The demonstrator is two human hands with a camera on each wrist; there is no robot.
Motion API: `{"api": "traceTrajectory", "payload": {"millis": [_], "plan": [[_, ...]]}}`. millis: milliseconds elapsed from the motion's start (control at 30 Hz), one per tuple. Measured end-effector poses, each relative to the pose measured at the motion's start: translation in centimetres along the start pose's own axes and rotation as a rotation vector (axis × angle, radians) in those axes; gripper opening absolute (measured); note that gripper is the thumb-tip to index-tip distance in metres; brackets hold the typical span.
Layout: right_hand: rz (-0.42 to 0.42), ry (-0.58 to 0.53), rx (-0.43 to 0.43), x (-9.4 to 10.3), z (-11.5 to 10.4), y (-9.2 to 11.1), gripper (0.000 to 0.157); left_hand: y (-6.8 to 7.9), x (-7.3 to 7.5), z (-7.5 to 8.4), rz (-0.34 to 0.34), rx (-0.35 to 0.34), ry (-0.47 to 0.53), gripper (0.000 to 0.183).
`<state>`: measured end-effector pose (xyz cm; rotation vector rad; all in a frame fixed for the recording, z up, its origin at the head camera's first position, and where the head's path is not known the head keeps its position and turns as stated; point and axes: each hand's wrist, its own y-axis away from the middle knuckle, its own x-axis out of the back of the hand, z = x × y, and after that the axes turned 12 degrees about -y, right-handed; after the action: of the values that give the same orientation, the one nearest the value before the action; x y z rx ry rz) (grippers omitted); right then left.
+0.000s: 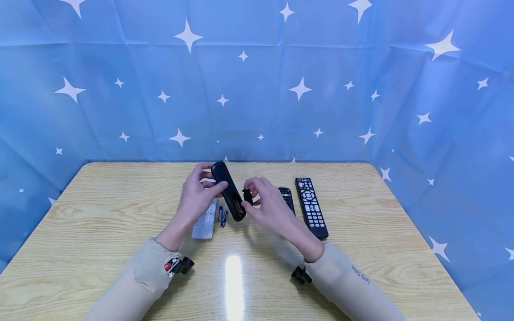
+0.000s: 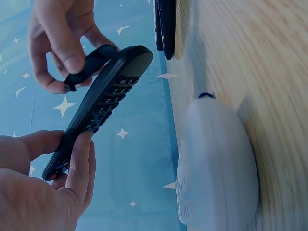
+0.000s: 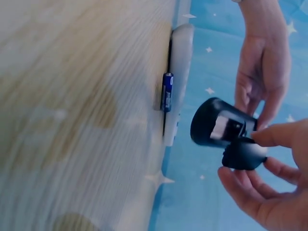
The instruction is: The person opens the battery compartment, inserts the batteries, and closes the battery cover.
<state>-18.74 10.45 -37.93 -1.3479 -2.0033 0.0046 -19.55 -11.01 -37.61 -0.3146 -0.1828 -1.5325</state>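
Observation:
My left hand (image 1: 192, 196) grips a black remote control (image 1: 225, 185) above the table, its back turned up toward the head camera. Near the remote's lower end the battery compartment (image 3: 231, 129) lies uncovered. Between thumb and fingers, my right hand (image 1: 275, 209) pinches a small black battery cover (image 1: 247, 196), held right beside that compartment. The left wrist view shows the remote's buttons (image 2: 110, 98) on the far side. Two blue batteries (image 1: 223, 218) lie on the table below, next to a white remote control (image 1: 205, 224) that is partly hidden by my left hand.
To the right lies a long black remote control (image 1: 311, 207) with white buttons. Another black remote (image 1: 287, 197) is partly covered by my right hand. The wooden table (image 1: 120, 205) ends at a blue curtain (image 1: 249, 120) with white stars.

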Motion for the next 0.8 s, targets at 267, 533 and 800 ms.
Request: {"api": "traceTrajectory", "payload": {"millis": [267,533,800], "plan": [[-0.037,0.078,-0.001,0.2,0.7,0.2,0.034,-0.1,1.0,0.1,0.028,0.028,-0.040,0.059],[-0.111,0.144,-0.086,0.3,0.8,0.2,0.033,-0.3,1.6,-0.1,0.044,0.026,-0.034,0.059],[-0.257,0.240,-0.184,0.0,1.3,0.4,0.028,-0.3,2.2,-0.5,0.045,0.029,-0.049,0.057]]}}
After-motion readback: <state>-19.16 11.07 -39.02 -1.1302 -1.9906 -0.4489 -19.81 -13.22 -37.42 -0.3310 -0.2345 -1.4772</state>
